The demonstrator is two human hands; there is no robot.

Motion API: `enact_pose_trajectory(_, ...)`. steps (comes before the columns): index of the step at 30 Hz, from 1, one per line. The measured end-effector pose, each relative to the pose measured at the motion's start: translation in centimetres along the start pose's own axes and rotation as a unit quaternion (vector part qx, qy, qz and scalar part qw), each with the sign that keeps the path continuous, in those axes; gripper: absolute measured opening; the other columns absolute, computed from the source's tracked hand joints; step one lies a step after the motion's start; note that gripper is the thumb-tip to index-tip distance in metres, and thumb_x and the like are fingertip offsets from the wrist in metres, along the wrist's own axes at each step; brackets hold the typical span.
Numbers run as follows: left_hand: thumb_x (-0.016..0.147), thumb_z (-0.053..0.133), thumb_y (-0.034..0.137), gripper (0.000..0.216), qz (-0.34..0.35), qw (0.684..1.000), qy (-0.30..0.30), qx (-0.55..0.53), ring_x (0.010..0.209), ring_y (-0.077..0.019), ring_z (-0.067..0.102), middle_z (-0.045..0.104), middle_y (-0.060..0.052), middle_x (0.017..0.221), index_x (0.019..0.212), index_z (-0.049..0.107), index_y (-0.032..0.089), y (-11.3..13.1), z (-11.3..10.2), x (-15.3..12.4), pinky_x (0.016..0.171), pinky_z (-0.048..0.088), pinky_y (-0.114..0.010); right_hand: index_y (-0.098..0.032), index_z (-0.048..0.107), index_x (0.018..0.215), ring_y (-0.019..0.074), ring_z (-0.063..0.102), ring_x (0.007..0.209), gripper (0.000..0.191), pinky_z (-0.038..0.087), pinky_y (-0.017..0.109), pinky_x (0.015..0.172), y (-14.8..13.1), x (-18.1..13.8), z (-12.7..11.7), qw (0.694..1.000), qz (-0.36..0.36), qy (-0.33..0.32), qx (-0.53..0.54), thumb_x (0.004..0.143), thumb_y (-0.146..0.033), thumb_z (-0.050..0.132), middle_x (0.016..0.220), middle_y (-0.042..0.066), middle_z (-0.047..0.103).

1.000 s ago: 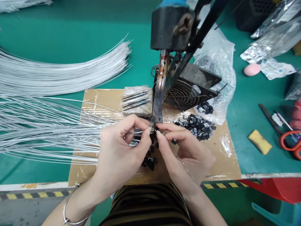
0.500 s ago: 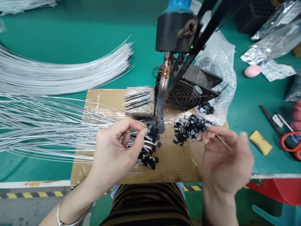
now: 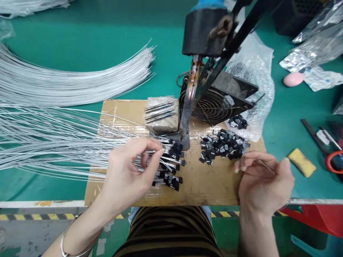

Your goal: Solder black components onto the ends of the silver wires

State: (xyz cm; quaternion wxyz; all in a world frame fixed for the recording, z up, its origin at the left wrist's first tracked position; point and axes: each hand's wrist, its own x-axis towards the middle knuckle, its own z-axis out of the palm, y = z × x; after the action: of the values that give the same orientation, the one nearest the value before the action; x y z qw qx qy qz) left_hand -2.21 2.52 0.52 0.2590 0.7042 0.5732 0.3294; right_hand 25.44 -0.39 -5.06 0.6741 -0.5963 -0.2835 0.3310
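Note:
My left hand (image 3: 134, 166) pinches thumb and forefinger together on a white wire (image 3: 150, 151), whose tip is hidden by the fingertips. Just past it lie wires ending in small black connectors (image 3: 175, 148). My right hand (image 3: 265, 178) is palm up with curled fingers, and a thin wire strand (image 3: 265, 166) lies between its thumb and fingers. Left of that hand is a pile of loose black connectors (image 3: 222, 144). A soldering iron (image 3: 191, 92) on a stand points down between the connectors and the pile.
A cardboard sheet (image 3: 214, 185) covers the work area. Behind it are a block with metal tips (image 3: 162, 114) and a black fan (image 3: 214, 105). Left lies a wire bundle (image 3: 80, 85). To the right are a yellow sponge (image 3: 302, 162), scissors (image 3: 332, 162) and a pink egg-shaped thing (image 3: 293, 79).
My right hand has shifted slightly right and down, away from the connector pile, with its thin strand. My left hand keeps its pinch near the connectors. The whole view has shifted slightly.

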Motion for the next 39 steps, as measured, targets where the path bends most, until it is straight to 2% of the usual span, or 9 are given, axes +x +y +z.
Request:
enact_pose_trajectory(5,0.092,0.072,0.01,0.014,0.063,0.997,0.022,0.039,0.095,-0.012,0.072,0.077,0.001,0.1,0.096,0.076,0.022,0.0,0.3,-0.5,0.089,0.054,-0.027,-0.014,0.075,0.072,0.0148,0.055,0.048,0.053,0.044,0.029,0.048,0.0,0.0,0.0,1.0,0.007,0.004,-0.014,0.098,-0.055,0.053,0.054,0.001,0.059)
enact_pose_trajectory(10,0.089,0.075,0.008,0.022,0.115,0.988,0.07,0.081,0.095,-0.0181,0.07,0.078,0.0,0.103,0.102,0.077,0.026,-0.6,-1.2,-0.4,0.09,0.054,-0.037,-0.014,0.075,0.072,0.0154,0.054,0.048,0.052,0.043,0.03,0.048,-0.1,0.1,-0.2,1.0,0.012,0.003,-0.021,0.098,-0.054,0.053,0.054,0.002,0.06)
enact_pose_trajectory(14,0.092,0.075,0.027,0.008,0.103,0.956,0.132,0.242,0.098,-0.0272,0.067,0.076,-0.004,0.101,0.1,0.078,0.028,-4.4,-3.9,4.1,0.086,0.052,-0.045,-0.014,0.074,0.072,0.0161,0.054,0.049,0.051,0.042,0.031,0.049,0.1,0.1,-0.2,0.999,0.017,0.01,-0.029,0.098,-0.052,0.051,0.054,0.002,0.06)
enact_pose_trajectory(19,0.089,0.073,0.033,0.014,0.017,0.953,0.054,0.298,0.108,-0.033,0.061,0.067,-0.01,0.1,0.098,0.078,0.023,-10.7,-5.8,12.2,0.097,0.047,-0.05,-0.014,0.071,0.07,0.0154,0.053,0.048,0.048,0.041,0.032,0.048,0.3,0.0,0.3,0.999,0.007,0.015,-0.03,0.097,-0.051,0.056,0.056,0.002,0.062)
enact_pose_trajectory(22,0.086,0.073,0.028,0.007,0.012,0.959,0.031,0.283,0.1,-0.0288,0.06,0.066,-0.009,0.094,0.082,0.076,0.021,-12.4,-5.6,14.4,0.092,0.048,-0.045,-0.013,0.072,0.073,0.0156,0.055,0.049,0.046,0.042,0.032,0.05,0.3,-0.1,0.4,0.999,0.004,0.013,-0.031,0.098,-0.048,0.056,0.058,0.002,0.063)
enact_pose_trajectory(30,0.087,0.073,0.035,0.019,-0.003,0.971,0.112,0.211,0.099,-0.0227,0.062,0.073,-0.005,0.097,0.083,0.076,0.017,-11.5,-6.8,13.5,0.096,0.049,-0.042,-0.013,0.072,0.072,0.0162,0.056,0.051,0.044,0.042,0.033,0.051,0.2,-0.2,0.3,0.999,-0.006,0.018,-0.038,0.097,-0.047,0.06,0.063,0.003,0.066)
enact_pose_trajectory(33,0.088,0.071,0.037,0.019,-0.009,0.976,0.142,0.162,0.089,-0.0196,0.068,0.076,-0.004,0.096,0.087,0.073,0.018,-10.8,-7.5,13.2,0.087,0.054,-0.038,-0.014,0.072,0.071,0.0162,0.056,0.051,0.043,0.041,0.033,0.051,0.3,-0.2,0.3,0.999,-0.01,0.022,-0.039,0.097,-0.045,0.06,0.063,0.004,0.066)
enact_pose_trajectory(37,0.094,0.066,0.041,0.022,-0.027,0.985,0.134,0.106,0.068,-0.0171,0.071,0.074,-0.001,0.074,0.096,0.07,0.019,-10.0,-7.9,12.8,0.071,0.056,-0.034,-0.013,0.072,0.07,0.0162,0.056,0.051,0.043,0.04,0.033,0.05,0.3,-0.2,0.5,0.999,-0.012,0.024,-0.035,0.096,-0.046,0.063,0.062,0.005,0.066)
enact_pose_trajectory(39,0.094,0.065,0.041,0.022,-0.03,0.985,0.134,0.099,0.067,-0.0179,0.072,0.074,-0.002,0.073,0.096,0.07,0.02,-9.9,-7.6,12.7,0.068,0.056,-0.034,-0.012,0.072,0.071,0.016,0.057,0.051,0.042,0.04,0.033,0.049,0.2,-0.3,0.6,0.999,-0.012,0.024,-0.036,0.095,-0.046,0.064,0.062,0.005,0.066)
